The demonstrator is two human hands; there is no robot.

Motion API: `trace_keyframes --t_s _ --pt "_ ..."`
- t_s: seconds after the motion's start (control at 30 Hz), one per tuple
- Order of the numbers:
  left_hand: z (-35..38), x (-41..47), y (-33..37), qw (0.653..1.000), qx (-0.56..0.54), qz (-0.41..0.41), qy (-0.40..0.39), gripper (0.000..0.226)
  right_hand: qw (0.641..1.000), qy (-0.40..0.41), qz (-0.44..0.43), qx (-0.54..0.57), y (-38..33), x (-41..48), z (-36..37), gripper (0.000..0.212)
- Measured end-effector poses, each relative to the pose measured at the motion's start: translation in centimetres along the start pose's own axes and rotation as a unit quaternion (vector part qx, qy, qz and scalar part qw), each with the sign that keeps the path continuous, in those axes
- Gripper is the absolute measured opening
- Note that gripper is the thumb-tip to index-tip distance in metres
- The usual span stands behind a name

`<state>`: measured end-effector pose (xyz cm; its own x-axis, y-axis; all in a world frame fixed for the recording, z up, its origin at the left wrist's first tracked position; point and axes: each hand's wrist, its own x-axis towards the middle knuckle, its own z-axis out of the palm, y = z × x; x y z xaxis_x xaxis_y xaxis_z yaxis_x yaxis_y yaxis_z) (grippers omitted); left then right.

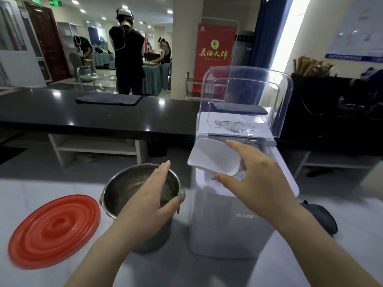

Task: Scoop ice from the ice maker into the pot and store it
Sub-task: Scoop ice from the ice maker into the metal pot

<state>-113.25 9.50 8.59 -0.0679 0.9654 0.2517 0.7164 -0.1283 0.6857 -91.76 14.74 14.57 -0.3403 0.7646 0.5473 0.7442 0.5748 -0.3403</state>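
A steel pot (126, 189) stands open on the pale counter, and I see no ice in the part of it that shows. My left hand (151, 197) lies over its right rim, fingers straight, thumb by the side handle. To the right stands the white ice maker (232, 224) with its clear lid (248, 96) raised. My right hand (255, 175) holds a white scoop (215, 158) between thumb and fingers above the maker's opening, the scoop's mouth tilted to the left toward the pot. The scoop looks empty.
The pot's red lid (55, 229) lies flat on the counter at the left. A black bar counter (93, 117) with a folded dark cloth (108, 99) runs behind. Several people stand farther back. A dark object (321, 216) lies right of the ice maker.
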Motion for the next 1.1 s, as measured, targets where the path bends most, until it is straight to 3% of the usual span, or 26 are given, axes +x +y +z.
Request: trace_keyframes --t_s 0.23,0.47,0.73,0.97,1.1 --pt "2.6 1.4 2.9 0.999 0.007 0.02 -0.035 0.082 0.999 -0.023 0.044 -0.011 5.7 0.4 -2.1 0.074" --pt "4.8 3.3 4.6 0.995 0.031 0.021 -0.096 0.088 0.992 -0.111 0.059 -0.01 9.9 1.5 -2.8 0.077" --pt "6.4 4.9 5.3 0.995 0.025 -0.046 -0.085 0.122 0.959 -0.253 0.009 -0.125 11.2 3.4 -1.4 0.077" --pt "6.6 5.0 5.0 0.995 0.018 -0.057 -0.077 0.123 0.925 -0.33 -0.036 -0.186 9.8 4.7 0.3 0.067" --pt "6.7 4.9 4.9 0.996 0.001 -0.053 -0.07 0.123 0.92 -0.326 -0.05 -0.211 9.0 5.3 0.9 0.056"
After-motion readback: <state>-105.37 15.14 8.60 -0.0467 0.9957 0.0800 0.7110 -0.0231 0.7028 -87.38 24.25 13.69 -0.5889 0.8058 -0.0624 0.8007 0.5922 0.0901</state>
